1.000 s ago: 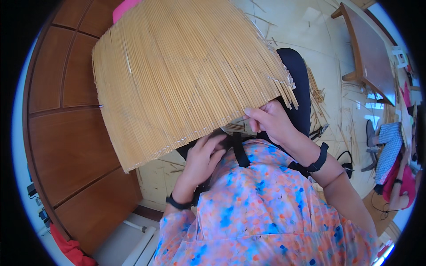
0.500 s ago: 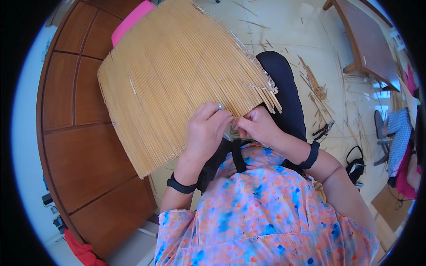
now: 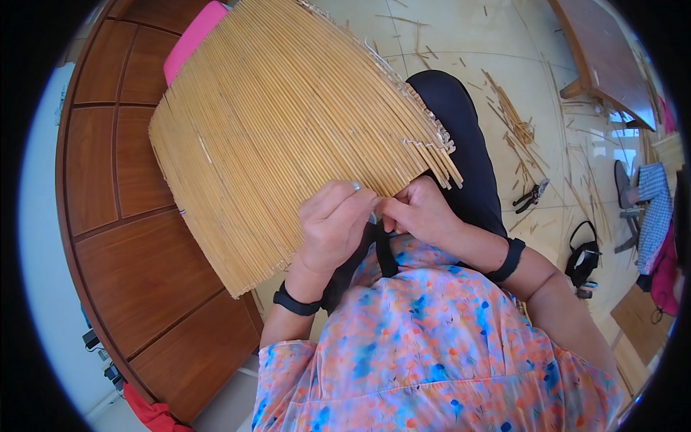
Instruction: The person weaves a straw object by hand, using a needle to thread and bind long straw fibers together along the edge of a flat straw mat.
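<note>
Meeting at a stick mat (image 3: 288, 122), left hand (image 3: 333, 219), right hand (image 3: 423, 211)

A stick mat (image 3: 288, 129) blocks the front; room opens rightward beyond the knee (image 3: 453, 108) (pliers (image 3: 532, 194) lie there)

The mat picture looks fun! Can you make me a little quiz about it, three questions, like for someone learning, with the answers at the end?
1. True or false: the left hand wears a ring.
2. Pick one. The object showing past the upper-left edge of the mat is: A) green B) pink C) white.
3. Which hand is nearer the tool lying on the floor?

Key: 1 true; 2 B; 3 the right hand.
</note>
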The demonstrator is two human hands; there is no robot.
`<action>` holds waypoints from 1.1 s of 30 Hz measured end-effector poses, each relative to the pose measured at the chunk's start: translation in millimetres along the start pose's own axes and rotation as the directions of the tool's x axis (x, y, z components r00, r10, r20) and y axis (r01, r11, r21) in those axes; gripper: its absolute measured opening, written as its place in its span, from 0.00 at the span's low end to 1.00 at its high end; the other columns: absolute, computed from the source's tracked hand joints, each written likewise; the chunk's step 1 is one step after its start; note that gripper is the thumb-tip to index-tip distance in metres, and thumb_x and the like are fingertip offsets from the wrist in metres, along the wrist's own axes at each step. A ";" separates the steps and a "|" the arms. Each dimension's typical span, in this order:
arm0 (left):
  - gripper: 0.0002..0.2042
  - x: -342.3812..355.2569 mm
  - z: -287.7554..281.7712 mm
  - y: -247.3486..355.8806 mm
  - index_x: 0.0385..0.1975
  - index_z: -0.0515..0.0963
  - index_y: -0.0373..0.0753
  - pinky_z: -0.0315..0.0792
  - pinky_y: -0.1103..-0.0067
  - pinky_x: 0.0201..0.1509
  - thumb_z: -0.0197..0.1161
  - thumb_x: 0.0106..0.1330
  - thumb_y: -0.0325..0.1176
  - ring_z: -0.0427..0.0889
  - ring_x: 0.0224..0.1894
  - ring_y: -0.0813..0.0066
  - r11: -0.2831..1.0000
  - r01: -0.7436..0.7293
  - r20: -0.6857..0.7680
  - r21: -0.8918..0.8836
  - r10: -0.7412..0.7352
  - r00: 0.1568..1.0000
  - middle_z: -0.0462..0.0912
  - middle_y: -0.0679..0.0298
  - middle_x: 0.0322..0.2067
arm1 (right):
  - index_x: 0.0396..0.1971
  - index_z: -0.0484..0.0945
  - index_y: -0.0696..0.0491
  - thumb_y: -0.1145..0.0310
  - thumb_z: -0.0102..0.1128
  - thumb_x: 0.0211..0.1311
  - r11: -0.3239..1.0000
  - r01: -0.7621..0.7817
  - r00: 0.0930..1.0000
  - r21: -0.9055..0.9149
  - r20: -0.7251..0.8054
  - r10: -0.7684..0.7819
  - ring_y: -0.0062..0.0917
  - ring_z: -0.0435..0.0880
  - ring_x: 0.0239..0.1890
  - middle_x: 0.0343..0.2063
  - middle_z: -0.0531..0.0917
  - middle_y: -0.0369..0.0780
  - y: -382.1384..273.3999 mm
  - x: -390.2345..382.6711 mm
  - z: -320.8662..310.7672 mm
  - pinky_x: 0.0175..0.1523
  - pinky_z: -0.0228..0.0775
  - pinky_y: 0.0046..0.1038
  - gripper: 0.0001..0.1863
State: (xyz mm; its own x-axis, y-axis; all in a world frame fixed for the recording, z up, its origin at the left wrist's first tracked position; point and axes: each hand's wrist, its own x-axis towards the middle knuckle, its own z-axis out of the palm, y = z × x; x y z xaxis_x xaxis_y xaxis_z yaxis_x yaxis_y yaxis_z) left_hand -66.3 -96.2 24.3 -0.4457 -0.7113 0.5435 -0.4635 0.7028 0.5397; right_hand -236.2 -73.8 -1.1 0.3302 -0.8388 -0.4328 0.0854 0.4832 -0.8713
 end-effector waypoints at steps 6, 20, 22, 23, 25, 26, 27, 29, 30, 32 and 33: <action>0.07 8.0 -1.6 1.5 0.28 0.79 0.36 0.71 0.76 0.25 0.69 0.48 0.22 0.77 0.23 0.65 0.997 0.041 0.108 0.071 -0.049 0.993 0.76 0.59 0.24 | 0.23 0.80 0.58 0.65 0.57 0.61 0.999 -0.042 0.999 -0.024 0.009 0.042 0.16 0.75 0.16 0.16 0.80 0.36 -7.3 -1.9 -2.5 0.23 0.68 0.20 0.12; 0.09 9.3 1.5 5.9 0.28 0.79 0.35 0.74 0.75 0.25 0.69 0.46 0.22 0.79 0.25 0.64 0.998 -0.003 0.038 0.060 0.001 0.999 0.77 0.58 0.26 | 0.22 0.81 0.59 0.64 0.58 0.60 0.992 -0.115 0.993 -0.048 -0.041 0.113 0.16 0.76 0.16 0.16 0.81 0.36 -8.0 -3.5 -1.6 0.23 0.68 0.19 0.14; 0.09 2.2 3.6 4.6 0.28 0.79 0.35 0.74 0.75 0.26 0.69 0.46 0.22 0.79 0.25 0.64 0.999 0.009 -0.015 0.039 -0.009 1.000 0.77 0.59 0.26 | 0.21 0.81 0.59 0.63 0.58 0.60 0.994 -0.104 0.994 -0.040 -0.039 0.102 0.16 0.76 0.16 0.16 0.81 0.36 -7.0 -5.7 -1.1 0.23 0.68 0.19 0.15; 0.09 -1.0 4.7 3.4 0.28 0.79 0.35 0.74 0.75 0.26 0.69 0.46 0.22 0.79 0.25 0.64 1.000 0.017 -0.065 0.011 -0.017 0.998 0.77 0.59 0.26 | 0.21 0.81 0.59 0.63 0.58 0.60 0.994 -0.102 0.994 -0.040 -0.038 0.100 0.16 0.76 0.16 0.16 0.81 0.36 -6.4 -4.6 -0.7 0.23 0.68 0.19 0.15; 0.09 -2.8 7.6 0.5 0.28 0.79 0.35 0.74 0.75 0.26 0.69 0.46 0.22 0.78 0.25 0.64 0.999 0.039 -0.070 -0.008 -0.040 0.997 0.77 0.59 0.26 | 0.20 0.81 0.58 0.62 0.58 0.60 0.990 -0.110 0.993 -0.090 -0.054 0.106 0.15 0.76 0.16 0.16 0.81 0.36 -5.6 -2.3 -2.5 0.23 0.68 0.19 0.15; 0.10 -2.2 10.0 -0.8 0.28 0.79 0.36 0.74 0.75 0.26 0.69 0.45 0.22 0.78 0.24 0.65 0.998 0.062 -0.074 -0.029 -0.064 0.995 0.76 0.59 0.26 | 0.20 0.81 0.58 0.62 0.58 0.60 0.990 -0.110 0.993 -0.093 -0.063 0.104 0.15 0.76 0.16 0.16 0.81 0.36 -4.1 -1.5 -3.7 0.23 0.68 0.19 0.15; 0.10 -0.8 10.8 -0.3 0.28 0.79 0.36 0.74 0.75 0.26 0.69 0.45 0.22 0.78 0.24 0.65 0.998 0.057 -0.075 -0.037 -0.059 0.995 0.76 0.59 0.26 | 0.21 0.81 0.58 0.62 0.58 0.60 0.991 -0.113 0.993 -0.077 -0.040 0.110 0.15 0.75 0.16 0.16 0.81 0.35 -2.4 -0.5 -4.2 0.23 0.68 0.19 0.15; 0.05 2.3 9.1 5.6 0.27 0.79 0.35 0.73 0.75 0.28 0.68 0.51 0.22 0.78 0.26 0.62 0.992 0.100 0.027 0.074 -0.102 0.994 0.78 0.59 0.25 | 0.21 0.81 0.58 0.63 0.58 0.60 0.991 -0.122 0.992 -0.059 -0.028 0.121 0.15 0.75 0.15 0.16 0.81 0.35 -2.5 -1.2 -4.5 0.22 0.67 0.19 0.15; 0.05 4.8 7.6 8.3 0.27 0.79 0.35 0.73 0.75 0.28 0.68 0.51 0.22 0.78 0.26 0.62 0.993 0.097 0.029 0.065 -0.099 0.995 0.78 0.59 0.25 | 0.22 0.81 0.58 0.63 0.58 0.61 0.992 -0.120 0.993 -0.041 -0.024 0.119 0.15 0.75 0.15 0.16 0.81 0.35 -4.0 -1.5 -4.2 0.22 0.67 0.19 0.14; 0.05 9.6 1.1 11.7 0.28 0.78 0.34 0.73 0.74 0.29 0.66 0.51 0.21 0.79 0.27 0.62 0.979 0.065 0.205 0.194 -0.105 0.973 0.79 0.59 0.27 | 0.25 0.81 0.58 0.64 0.57 0.62 0.991 -0.128 0.992 -0.040 -0.013 0.127 0.15 0.75 0.15 0.16 0.80 0.35 -8.4 -1.8 -2.7 0.22 0.67 0.19 0.13; 0.05 7.7 1.1 8.8 0.28 0.78 0.34 0.73 0.74 0.29 0.66 0.51 0.21 0.79 0.27 0.62 0.980 0.062 0.206 0.191 -0.102 0.973 0.79 0.59 0.27 | 0.25 0.81 0.58 0.64 0.57 0.62 0.991 -0.127 0.992 -0.040 -0.017 0.126 0.15 0.75 0.15 0.16 0.80 0.35 -9.5 -3.1 -1.6 0.22 0.67 0.19 0.13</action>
State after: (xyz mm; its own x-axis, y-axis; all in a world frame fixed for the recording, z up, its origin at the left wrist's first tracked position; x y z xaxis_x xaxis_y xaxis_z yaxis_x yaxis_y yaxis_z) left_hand -74.7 -95.5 32.6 -0.5442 -0.7664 0.3414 -0.6281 0.6419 0.4398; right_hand -239.5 -76.2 8.1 0.3225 -0.7752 -0.5432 0.0055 0.5754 -0.8178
